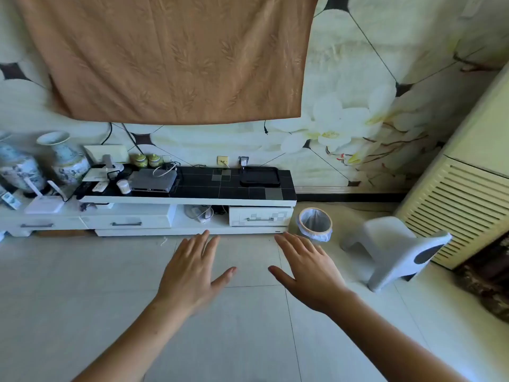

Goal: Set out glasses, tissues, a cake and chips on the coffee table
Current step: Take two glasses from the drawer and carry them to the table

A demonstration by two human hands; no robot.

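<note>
Flat, empty hands [248,274] over glossy tiled floor [82,285]

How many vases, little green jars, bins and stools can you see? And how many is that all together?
Blue-and-white vases: 2
Little green jars: 2
Bins: 1
Stools: 1
Total: 6

The left hand [190,274] and right hand [308,274] reach forward, palms down. Both are empty, fingers spread flat.
</note>
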